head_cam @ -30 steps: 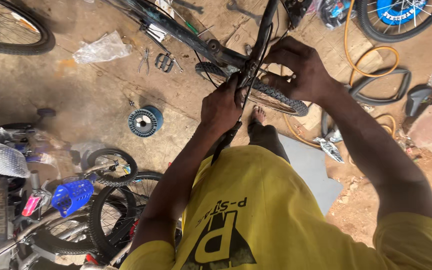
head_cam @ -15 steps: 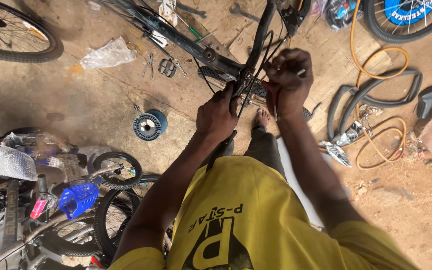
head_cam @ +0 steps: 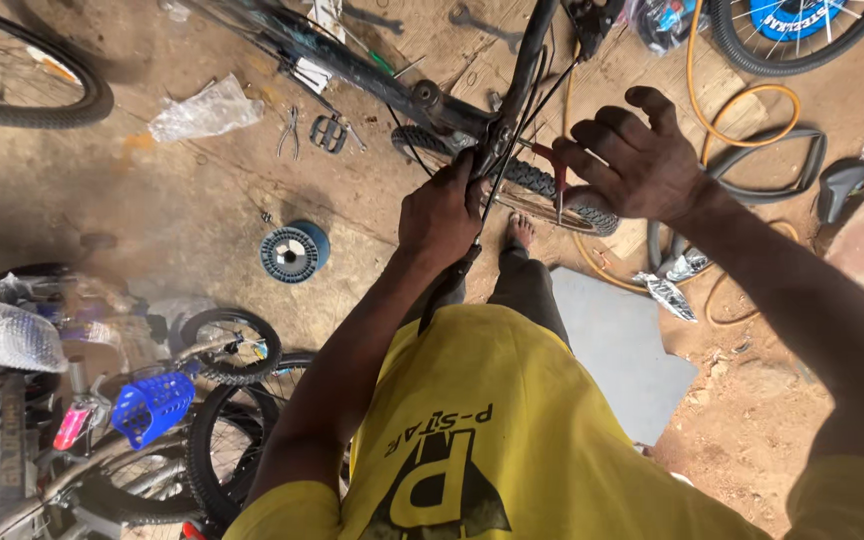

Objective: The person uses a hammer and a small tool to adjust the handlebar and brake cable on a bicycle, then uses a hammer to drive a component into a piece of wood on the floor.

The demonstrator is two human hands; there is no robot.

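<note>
1. Left hand [head_cam: 442, 212] wrapped tight round the dark bicycle frame [head_cam: 352, 65] near where the tubes join; thin black cables [head_cam: 522, 130] run past its fingers.
2. Right hand [head_cam: 637, 160] just right of the frame, fingers spread loose, thumb and forefinger pinching a small red-handled tool [head_cam: 555, 175] that points down. Whether the tool tip touches the bike, cannot tell.
3. Hands near each other, not touching, cables and frame between them.
4. Frame runs diagonally from upper left toward centre, raised above the dirt floor [head_cam: 152, 220]; a knobby tyre [head_cam: 532, 185] sits behind it, under the right hand.
5. Person's bare foot [head_cam: 520, 232] on the floor below the tyre; yellow shirt [head_cam: 482, 420] fills the bottom.
6. Floor left of the left hand: blue wire spool [head_cam: 294, 252], well apart. Pliers [head_cam: 289, 132] and a pedal [head_cam: 329, 133] near a clear plastic bag [head_cam: 207, 108], upper left.
7. Right side: orange hose [head_cam: 697, 110], grey inner tube [head_cam: 762, 160], black saddle [head_cam: 842, 185].
8. Bottom left: small bikes, one with a blue basket [head_cam: 152, 408].
</note>
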